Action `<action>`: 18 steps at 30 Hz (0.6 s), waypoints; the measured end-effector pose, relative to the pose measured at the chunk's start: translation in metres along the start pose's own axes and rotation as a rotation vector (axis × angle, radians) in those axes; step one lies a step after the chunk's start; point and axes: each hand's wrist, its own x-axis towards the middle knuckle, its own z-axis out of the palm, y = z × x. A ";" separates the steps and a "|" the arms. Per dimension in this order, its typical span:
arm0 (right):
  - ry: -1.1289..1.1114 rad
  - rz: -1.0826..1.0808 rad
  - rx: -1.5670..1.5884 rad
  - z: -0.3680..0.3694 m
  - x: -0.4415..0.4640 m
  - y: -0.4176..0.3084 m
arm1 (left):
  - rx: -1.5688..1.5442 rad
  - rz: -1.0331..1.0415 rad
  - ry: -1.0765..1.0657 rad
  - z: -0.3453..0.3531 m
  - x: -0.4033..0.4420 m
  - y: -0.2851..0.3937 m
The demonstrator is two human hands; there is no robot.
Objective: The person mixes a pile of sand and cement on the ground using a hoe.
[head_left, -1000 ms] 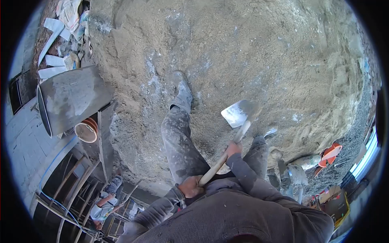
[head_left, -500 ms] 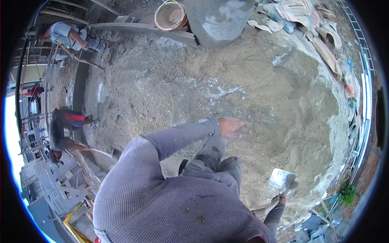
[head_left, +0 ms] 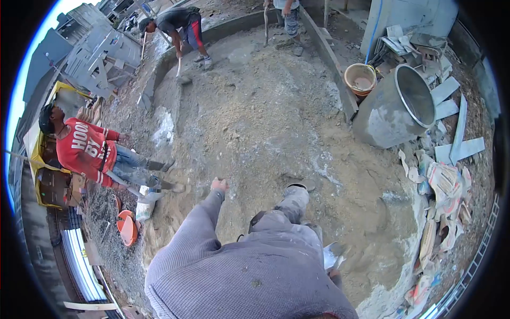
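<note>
My left hand [head_left: 219,185] hangs over the sandy ground [head_left: 249,143], its fingers curled closed with nothing showing in them. Low on my right side, the flat pale blade of a shovel [head_left: 332,255] sticks out from beside my leg. My right hand [head_left: 335,276] is closed round the shovel just behind the blade, partly hidden by my body. Most of the shovel's handle is out of sight.
A person in a red sweater [head_left: 87,146] stands at left with a shovel [head_left: 149,197]. Another person bends with a hoe [head_left: 183,80] at the back. A large drum [head_left: 382,117] and a bucket [head_left: 360,80] stand at right, above cement bags [head_left: 446,183].
My view has swung left, bringing the person in red into sight. My left hand has gone from spread fingers to curled. The shovel is now partly hidden by my body.
</note>
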 end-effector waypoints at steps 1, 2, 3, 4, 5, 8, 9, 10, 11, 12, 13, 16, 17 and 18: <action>-0.010 -0.049 -0.105 -0.017 0.004 0.004 | -0.217 -0.196 -0.010 -0.025 -0.065 -0.052; -0.013 -0.101 -0.182 -0.033 0.009 0.009 | -0.289 -0.352 -0.037 -0.040 -0.128 -0.096; -0.017 -0.053 -0.207 -0.058 0.003 -0.004 | -0.286 -0.482 -0.069 -0.049 -0.187 -0.136; -0.019 -0.087 -0.203 -0.071 0.005 -0.002 | -0.230 -0.582 -0.116 -0.053 -0.240 -0.172; -0.021 -0.122 -0.200 -0.083 0.009 0.000 | -0.131 -0.670 -0.191 -0.052 -0.289 -0.203; -0.043 -0.125 -0.270 -0.122 0.031 -0.039 | 0.080 -0.771 -0.343 -0.043 -0.363 -0.236; -0.046 -0.116 -0.299 -0.131 0.036 -0.057 | 0.111 -0.795 -0.373 -0.040 -0.377 -0.239; -0.046 -0.113 -0.316 -0.138 0.040 -0.073 | 0.126 -0.817 -0.398 -0.037 -0.386 -0.244; -0.033 -0.120 -0.334 -0.146 0.046 -0.094 | 0.127 -0.827 -0.411 -0.035 -0.391 -0.248; -0.034 -0.129 -0.349 -0.150 0.049 -0.110 | 0.106 -0.832 -0.411 -0.033 -0.388 -0.251; -0.032 -0.137 -0.362 -0.152 0.051 -0.125 | 0.077 -0.838 -0.405 -0.031 -0.385 -0.255; -0.022 -0.180 -0.379 -0.153 0.046 -0.173 | -0.167 -0.828 -0.322 -0.028 -0.341 -0.256; -0.018 -0.193 -0.387 -0.151 0.042 -0.189 | -0.301 -0.807 -0.278 -0.026 -0.319 -0.251; -0.016 -0.205 -0.401 -0.148 0.039 -0.201 | -0.419 -0.732 -0.235 -0.039 -0.310 -0.215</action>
